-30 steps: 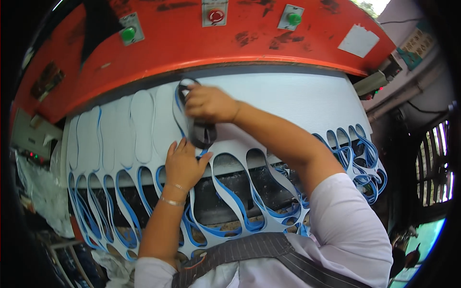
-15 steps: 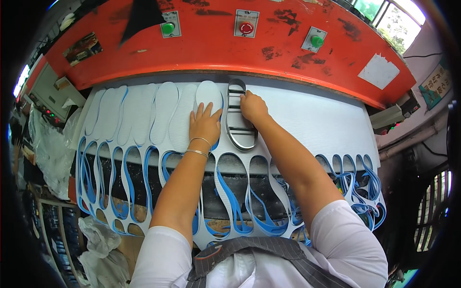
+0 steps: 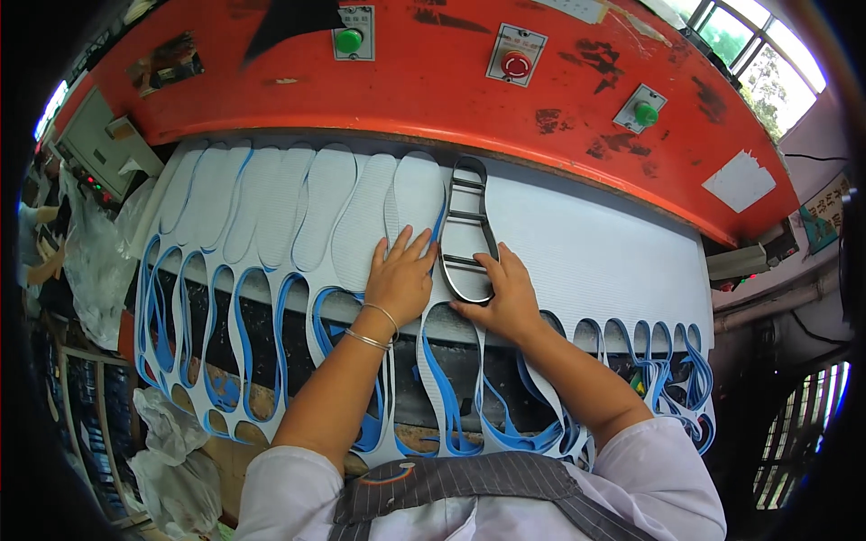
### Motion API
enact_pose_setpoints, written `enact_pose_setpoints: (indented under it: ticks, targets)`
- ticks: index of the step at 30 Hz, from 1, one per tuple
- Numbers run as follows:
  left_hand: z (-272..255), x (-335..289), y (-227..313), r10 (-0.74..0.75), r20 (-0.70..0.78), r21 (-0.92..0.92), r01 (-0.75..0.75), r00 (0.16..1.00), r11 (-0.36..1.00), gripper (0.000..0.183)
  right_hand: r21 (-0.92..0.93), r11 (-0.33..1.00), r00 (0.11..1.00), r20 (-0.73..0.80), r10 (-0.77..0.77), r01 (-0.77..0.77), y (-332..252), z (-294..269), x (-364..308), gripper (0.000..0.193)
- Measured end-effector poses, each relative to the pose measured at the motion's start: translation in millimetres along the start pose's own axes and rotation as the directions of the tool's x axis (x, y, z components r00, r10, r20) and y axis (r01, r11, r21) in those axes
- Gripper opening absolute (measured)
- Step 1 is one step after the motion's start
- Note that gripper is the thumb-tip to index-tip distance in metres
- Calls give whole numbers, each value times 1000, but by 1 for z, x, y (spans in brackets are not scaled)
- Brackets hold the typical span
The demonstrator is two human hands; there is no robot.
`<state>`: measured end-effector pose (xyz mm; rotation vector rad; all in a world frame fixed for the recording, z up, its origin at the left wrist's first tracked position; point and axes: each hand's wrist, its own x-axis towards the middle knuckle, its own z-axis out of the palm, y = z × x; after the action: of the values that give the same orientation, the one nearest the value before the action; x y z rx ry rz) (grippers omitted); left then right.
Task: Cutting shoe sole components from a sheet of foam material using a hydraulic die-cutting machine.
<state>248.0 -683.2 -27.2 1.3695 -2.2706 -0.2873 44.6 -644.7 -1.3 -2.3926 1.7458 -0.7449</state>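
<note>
A sole-shaped metal cutting die (image 3: 488, 236) with cross bars lies on the ribbed white foam sheet (image 3: 586, 225), just right of a row of cut soles (image 3: 363, 212). My right hand (image 3: 507, 296) grips the die's near right edge, its thumb by the near end and fingers at the side wall. My left hand (image 3: 401, 275) is open, fingers spread flat over the near part of the rightmost cut soles, left of the die. Blue shows along the soles' edges, beneath the white top.
A red machine beam (image 3: 406, 86) spans the far side, bearing two green buttons, one being the left green button (image 3: 348, 40), and a red knob (image 3: 516, 64). Cut-out white and blue foam scrap (image 3: 433, 388) hangs along the near edge. Plastic bags (image 3: 95, 252) are at the left.
My right hand has slid from the die's far part to its near right edge. The die now sits close against the cut soles. My left hand has shifted toward me, and the view has turned slightly.
</note>
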Motion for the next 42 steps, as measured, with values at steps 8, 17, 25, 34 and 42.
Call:
enact_pose_setpoints:
  ticks: [8, 17, 25, 34, 42]
  targets:
    - [2, 10, 0, 18, -11, -3, -18, 1000, 1000, 48, -103, 995, 1000, -17, -17, 15, 2, -2, 8, 85]
    - [-135, 48, -45, 91, -795, -100, -278, 600, 955, 17, 135, 988, 499, -863, 79, 78, 25, -134, 76, 56]
    - [-167, 61, -47, 60, -678, -150, -218, 732, 964, 29, -112, 947, 427, -904, 29, -301, 36, -172, 94, 63]
    - [-69, -97, 36, 308, 32, -399, -270, 951, 876, 29, 37, 999, 872, 488, -30, 13, -69, -105, -77, 49]
    - [-43, -131, 66, 173, 4, -139, -171, 985, 975, 41, -185, 980, 900, 413, 141, -68, -81, -69, -118, 72]
